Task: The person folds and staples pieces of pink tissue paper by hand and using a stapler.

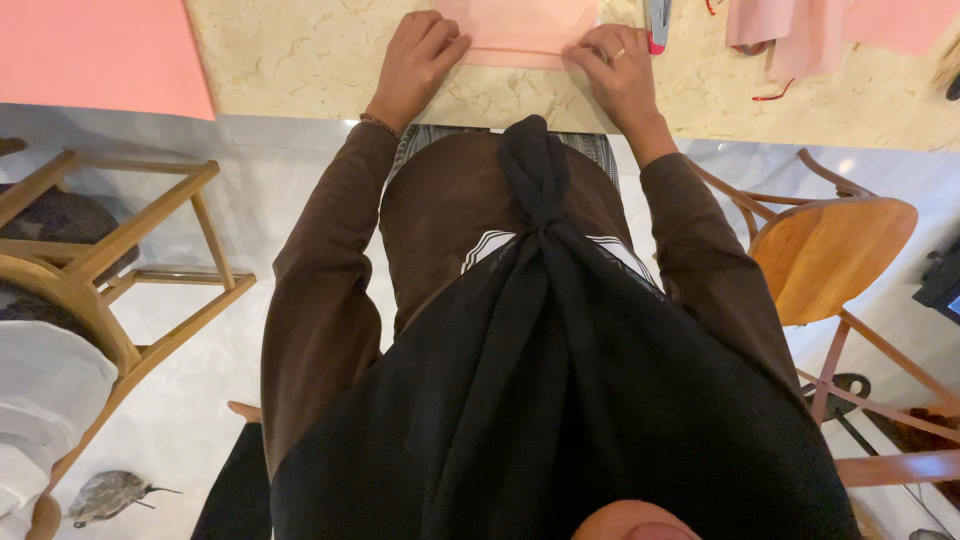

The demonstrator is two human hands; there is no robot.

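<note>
- The folded pink paper [522, 30] lies at the far middle of the marble table [300, 60], its near fold edge running straight between both hands and set back from the table's near edge.
- Bare stone lies open to the left of the paper, up to a large pink sheet [95, 55] that covers the table's far left corner.
- To the right the room is tighter: a pink-tipped tool [657, 25] lies just beside the right hand, with loose pink paper pieces [800, 30] further right.
- The table is pale, veined and smooth, with a straight near edge; the paper is matte and flat with a crisp crease.
- Wooden chairs stand on the pale glossy floor, one with bare rungs at the left [110, 260], one with a rounded seat at the right [830, 250].
- The left hand [415, 60] is palm down, fingers curled, fingertips pressing the paper's left end; it clasps nothing.
- The right hand [620, 65], with a ring on one finger, presses the right end the same way, fingers bent, nothing enclosed.
- Both forearms in brown sleeves reach straight forward over the table edge.
</note>
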